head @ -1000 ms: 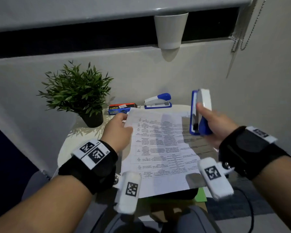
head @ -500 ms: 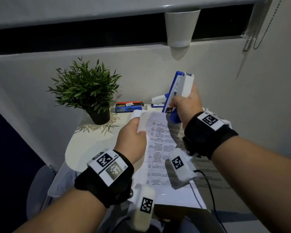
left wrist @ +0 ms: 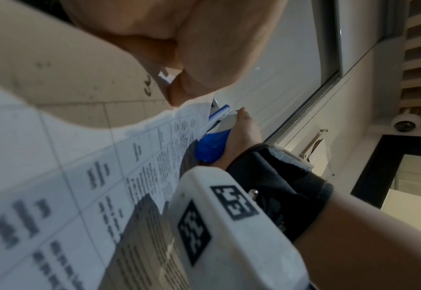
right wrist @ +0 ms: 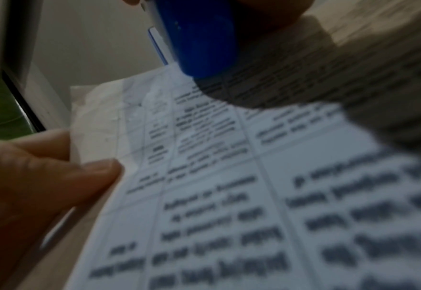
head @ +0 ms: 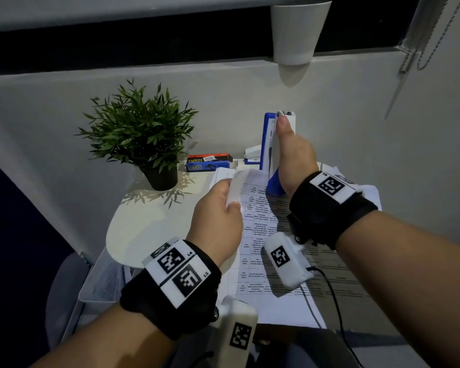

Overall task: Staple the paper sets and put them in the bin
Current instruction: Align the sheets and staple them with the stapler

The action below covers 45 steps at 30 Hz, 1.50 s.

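Note:
A set of printed paper sheets (head: 252,221) lies across the round white table (head: 144,221) and over its near edge. My left hand (head: 218,211) pinches the far left corner of the paper (right wrist: 100,137) and lifts it. My right hand (head: 290,160) grips a blue and white stapler (head: 270,144) held upright, blue end down over the paper's top edge, thumb along its white top. In the left wrist view the stapler (left wrist: 214,143) sits right beside the lifted paper corner (left wrist: 187,117). A white bin (head: 101,282) stands below the table's left edge.
A second stapler (head: 252,155) and a box of staples (head: 207,163) lie at the back of the table. A potted green plant (head: 141,134) stands at the back left. A white cone-shaped cup (head: 295,30) hangs on the wall above.
My right hand has carried the stapler from the right side to the paper's top left corner and turned it upright. My left hand has lifted that corner.

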Tool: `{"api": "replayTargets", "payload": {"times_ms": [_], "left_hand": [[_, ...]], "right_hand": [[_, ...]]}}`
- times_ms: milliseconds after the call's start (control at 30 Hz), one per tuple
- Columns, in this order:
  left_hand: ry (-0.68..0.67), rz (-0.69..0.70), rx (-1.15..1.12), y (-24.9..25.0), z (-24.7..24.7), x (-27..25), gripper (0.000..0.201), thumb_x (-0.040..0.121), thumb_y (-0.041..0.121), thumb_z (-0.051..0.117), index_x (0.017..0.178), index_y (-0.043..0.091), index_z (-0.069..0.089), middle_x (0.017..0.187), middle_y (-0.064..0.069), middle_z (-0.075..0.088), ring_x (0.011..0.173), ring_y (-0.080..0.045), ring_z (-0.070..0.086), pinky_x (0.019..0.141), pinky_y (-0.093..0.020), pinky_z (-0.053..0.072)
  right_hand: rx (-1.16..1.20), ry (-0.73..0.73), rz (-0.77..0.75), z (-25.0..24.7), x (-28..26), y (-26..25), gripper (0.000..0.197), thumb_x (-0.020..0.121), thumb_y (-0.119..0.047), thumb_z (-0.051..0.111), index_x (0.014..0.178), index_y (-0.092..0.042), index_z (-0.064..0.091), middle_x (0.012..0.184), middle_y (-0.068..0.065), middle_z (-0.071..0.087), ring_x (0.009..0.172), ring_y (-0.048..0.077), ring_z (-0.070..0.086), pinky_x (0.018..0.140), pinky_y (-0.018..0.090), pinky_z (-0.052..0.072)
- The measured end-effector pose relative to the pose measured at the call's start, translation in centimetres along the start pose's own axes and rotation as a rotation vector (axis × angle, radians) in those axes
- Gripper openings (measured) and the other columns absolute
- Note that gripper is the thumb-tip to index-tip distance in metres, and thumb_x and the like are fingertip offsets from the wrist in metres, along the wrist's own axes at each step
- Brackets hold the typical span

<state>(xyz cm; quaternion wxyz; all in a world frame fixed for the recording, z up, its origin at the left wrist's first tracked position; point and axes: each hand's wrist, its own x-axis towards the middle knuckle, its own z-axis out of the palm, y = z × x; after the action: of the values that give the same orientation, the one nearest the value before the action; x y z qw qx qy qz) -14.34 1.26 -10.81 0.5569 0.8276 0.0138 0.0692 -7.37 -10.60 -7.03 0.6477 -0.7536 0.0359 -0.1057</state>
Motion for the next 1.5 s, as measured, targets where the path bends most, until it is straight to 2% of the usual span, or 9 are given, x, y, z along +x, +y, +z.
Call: {"api": "replayTargets", "payload": {"times_ms": [200,533,633,700,833,1000,1200,1333,1500], "left_hand": [[-0.023,0.008,-0.005,0.0,0.1,-0.2,0.038,0.092,0.002,0.042,0.108,0.032,0.057,0.101,0.005,0.068,0.094,-0.015,0.064,0.084,-0.040,0.055],[0.025,-0.113,-0.092,-1.7,-0.6,1.7,0.047,0.084,-0.005,0.045,0.085,0.039,0.061,0.099,0.005,0.070,0.096,-0.021,0.065,0.088,-0.046,0.053],[0.035,-0.146,-0.137,-2.4,-1.1,2.1,0.049,0.083,-0.008,0.046,0.086,0.037,0.063,0.097,0.003,0.071,0.093,-0.023,0.067,0.085,-0.047,0.054],[0.029,-0.147,-0.173,-2.6,-1.3,2.3,0.049,0.084,-0.012,0.045,0.086,0.033,0.064,0.094,0.001,0.071,0.090,-0.022,0.067,0.079,-0.041,0.056],[0.068,-0.123,-0.179,-2.8,-1.6,2.8,0.042,0.084,-0.015,0.046,0.074,0.022,0.063,0.075,0.004,0.065,0.065,-0.013,0.055,0.051,-0.017,0.041],[0.002,-0.041,-0.133,-3.3,-1.6,3.3,0.041,0.082,-0.018,0.048,0.071,0.019,0.062,0.073,0.003,0.063,0.067,-0.012,0.053,0.053,-0.012,0.043],[-0.196,0.038,0.387,-3.0,-3.4,4.6,0.022,0.086,0.010,0.061,0.091,0.031,0.061,0.095,0.009,0.062,0.090,-0.011,0.057,0.071,-0.022,0.043],[-0.266,0.266,0.670,-0.4,-4.0,4.9,0.048,0.075,0.033,0.073,0.118,0.040,0.055,0.119,0.018,0.051,0.112,-0.004,0.048,0.092,-0.022,0.037],[-0.482,0.418,1.004,0.8,-2.9,5.3,0.024,0.083,0.032,0.065,0.106,0.035,0.068,0.114,0.014,0.062,0.109,-0.010,0.053,0.091,-0.028,0.044]], "right_hand": [[-0.035,-0.011,-0.036,0.0,-0.1,0.0,0.076,0.066,-0.080,0.031,0.076,-0.008,0.054,0.071,0.012,0.051,0.067,0.029,0.050,0.069,0.041,0.046],[0.241,0.131,0.111,-3.3,2.1,1.9,0.101,0.041,-0.100,0.043,0.101,-0.021,0.059,0.106,0.000,0.067,0.098,0.022,0.064,0.097,0.043,0.047],[0.276,0.110,0.083,-5.2,1.4,1.4,0.036,0.075,-0.055,0.064,0.077,-0.019,0.067,0.068,-0.003,0.066,0.069,0.021,0.063,0.073,0.040,0.056],[0.093,0.037,0.066,-5.8,0.6,1.9,0.018,0.074,-0.030,0.068,0.061,-0.017,0.068,0.054,-0.005,0.060,0.058,0.019,0.055,0.061,0.030,0.047],[-0.234,-0.180,0.000,-6.1,-0.9,2.8,0.028,0.062,-0.028,0.067,0.087,-0.018,0.059,0.076,0.002,0.057,0.071,0.021,0.053,0.063,0.028,0.042],[-0.603,-0.423,-0.079,-5.7,-2.5,3.3,0.055,0.074,-0.018,0.073,0.125,-0.017,0.052,0.109,0.000,0.055,0.097,0.018,0.052,0.076,0.026,0.042],[-0.824,-0.500,-0.079,-5.1,-2.3,4.7,0.039,0.082,-0.019,0.069,0.116,-0.008,0.056,0.110,0.005,0.051,0.103,0.025,0.052,0.083,0.030,0.044],[-1.014,-0.610,-0.177,-4.8,-2.2,4.4,0.058,0.072,-0.042,0.061,0.118,-0.007,0.054,0.120,0.007,0.045,0.110,0.027,0.050,0.091,0.035,0.045],[-1.167,-0.728,-0.277,-4.4,-3.1,5.1,0.058,0.081,-0.035,0.064,0.131,-0.011,0.047,0.146,0.003,0.028,0.125,0.024,0.044,0.101,0.035,0.042]]}}
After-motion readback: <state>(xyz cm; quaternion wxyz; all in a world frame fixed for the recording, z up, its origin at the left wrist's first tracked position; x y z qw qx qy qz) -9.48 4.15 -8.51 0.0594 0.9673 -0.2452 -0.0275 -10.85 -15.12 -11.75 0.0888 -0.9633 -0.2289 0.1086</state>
